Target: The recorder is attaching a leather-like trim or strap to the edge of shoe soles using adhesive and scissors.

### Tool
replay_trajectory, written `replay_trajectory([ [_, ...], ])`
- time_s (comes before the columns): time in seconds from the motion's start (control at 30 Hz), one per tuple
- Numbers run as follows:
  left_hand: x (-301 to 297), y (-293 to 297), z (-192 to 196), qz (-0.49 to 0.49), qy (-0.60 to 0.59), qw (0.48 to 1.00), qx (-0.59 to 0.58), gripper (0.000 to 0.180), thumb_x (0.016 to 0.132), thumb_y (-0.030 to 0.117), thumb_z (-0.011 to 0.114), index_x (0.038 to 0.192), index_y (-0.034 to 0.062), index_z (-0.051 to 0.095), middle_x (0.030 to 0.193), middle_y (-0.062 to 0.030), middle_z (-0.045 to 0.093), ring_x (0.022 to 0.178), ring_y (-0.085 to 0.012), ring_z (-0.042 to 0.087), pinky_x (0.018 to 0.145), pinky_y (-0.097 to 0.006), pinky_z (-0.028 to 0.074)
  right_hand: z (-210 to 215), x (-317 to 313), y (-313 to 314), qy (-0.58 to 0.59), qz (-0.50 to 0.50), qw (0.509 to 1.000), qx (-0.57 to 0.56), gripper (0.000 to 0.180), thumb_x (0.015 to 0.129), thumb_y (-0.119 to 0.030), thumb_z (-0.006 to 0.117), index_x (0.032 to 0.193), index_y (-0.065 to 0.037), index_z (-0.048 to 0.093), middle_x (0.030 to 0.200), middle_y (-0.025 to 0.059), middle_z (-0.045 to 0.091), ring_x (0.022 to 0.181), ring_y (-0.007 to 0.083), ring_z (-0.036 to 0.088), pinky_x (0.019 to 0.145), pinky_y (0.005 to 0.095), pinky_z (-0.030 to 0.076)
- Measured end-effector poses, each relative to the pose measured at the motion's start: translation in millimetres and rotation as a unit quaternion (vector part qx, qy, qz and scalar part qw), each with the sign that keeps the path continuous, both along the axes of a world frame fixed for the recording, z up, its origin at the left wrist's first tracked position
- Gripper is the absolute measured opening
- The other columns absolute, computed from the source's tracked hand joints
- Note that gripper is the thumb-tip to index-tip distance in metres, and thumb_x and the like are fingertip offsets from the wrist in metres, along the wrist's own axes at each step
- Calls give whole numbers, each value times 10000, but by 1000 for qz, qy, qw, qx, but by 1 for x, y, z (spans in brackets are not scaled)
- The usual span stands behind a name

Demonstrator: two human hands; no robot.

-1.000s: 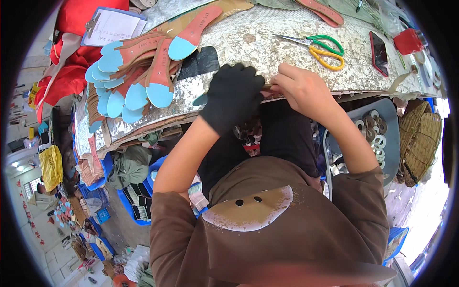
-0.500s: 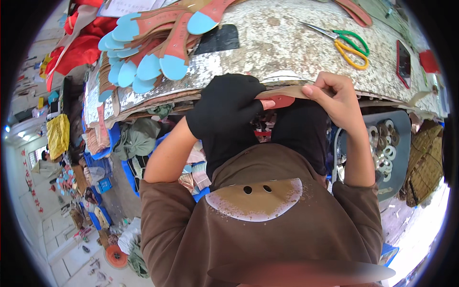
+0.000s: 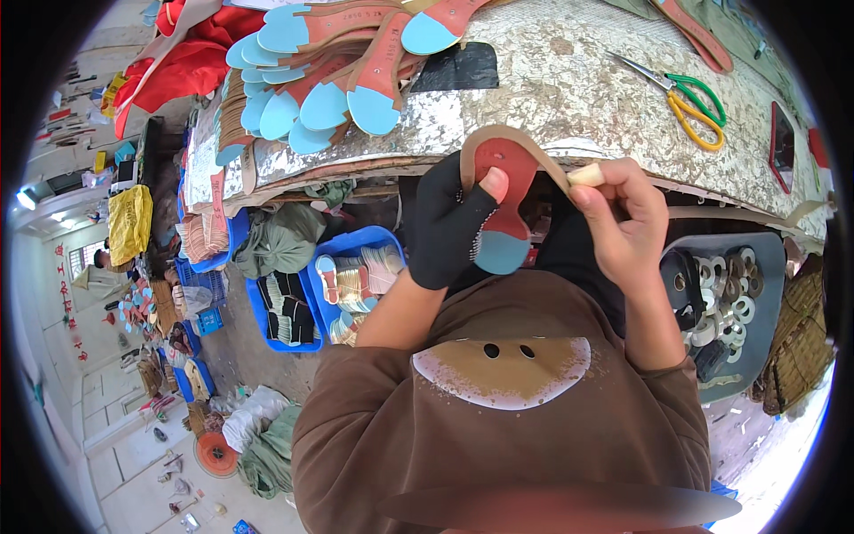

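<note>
My left hand (image 3: pixel 445 222), in a black fingerless glove, grips a shoe insole (image 3: pixel 514 198) with its bare thumb pressed on the face. The insole is red with a light blue forefoot and is held heel up over my lap. A narrow tan strip (image 3: pixel 544 164) runs along the heel edge and out to the right. My bare right hand (image 3: pixel 630 222) pinches that strip between thumb and forefinger. A pale cover or small piece (image 3: pixel 585 175) sits at the forefinger's tip; I cannot tell which.
Insoles with blue ends (image 3: pixel 374 98) are piled at the table's back left. Scissors (image 3: pixel 685 102) and a phone (image 3: pixel 782 147) lie at right. Below stand a blue basket (image 3: pixel 398 238) of insoles and a grey bin (image 3: pixel 767 303) holding tape rolls (image 3: pixel 744 309).
The insole has been raised and turned from nearly edge-on to show its face. The strip now curves round the heel. The view has shifted, moving the table's things rightward and up.
</note>
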State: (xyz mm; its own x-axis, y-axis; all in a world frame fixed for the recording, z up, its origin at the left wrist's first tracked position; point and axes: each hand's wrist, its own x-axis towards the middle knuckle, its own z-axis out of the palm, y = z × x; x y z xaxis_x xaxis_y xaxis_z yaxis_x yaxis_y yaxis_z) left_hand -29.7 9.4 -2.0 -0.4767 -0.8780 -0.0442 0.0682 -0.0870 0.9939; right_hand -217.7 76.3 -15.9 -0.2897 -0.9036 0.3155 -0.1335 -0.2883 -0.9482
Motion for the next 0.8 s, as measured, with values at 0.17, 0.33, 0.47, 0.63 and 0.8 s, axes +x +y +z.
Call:
replay_trajectory([
  [0.17,-20,9,-1,92,96,991,-13,283,991,202,555,1142,-28,617,999,-51,678,868,-93,609,757,-252,498,12,27,-14,15,-10,1000,-26,78,881,-13,685,917,-5,616,678,0,626,583,14,515,512,181,373],
  [0.33,-32,4,7,80,94,992,-23,285,952,164,613,1159,-32,616,1036,-75,684,900,-89,617,769,-253,512,20,16,-21,229,-13,971,-65,139,819,-3,706,892,-24,589,766,60,571,685,170,640,562,268,474],
  [0.47,-28,3,2,37,24,999,18,230,909,120,663,1075,-40,664,936,-63,700,819,-86,630,718,-248,520,17,13,-21,198,-12,979,-44,154,782,-4,716,856,-30,584,789,79,519,701,232,620,562,316,469],
  [0.63,-33,5,-4,52,34,997,37,169,917,123,655,977,-32,686,874,-60,700,760,-88,634,670,-250,522,3,4,-14,252,28,967,-2,160,772,-82,745,796,-53,589,770,69,513,642,266,581,544,356,459],
  [0.8,-32,3,-8,43,46,998,27,154,924,119,648,957,-29,678,844,-61,691,747,-93,638,658,-245,516,-8,3,-5,271,33,962,6,164,770,-125,747,790,-69,594,784,65,526,644,269,585,538,372,448],
])
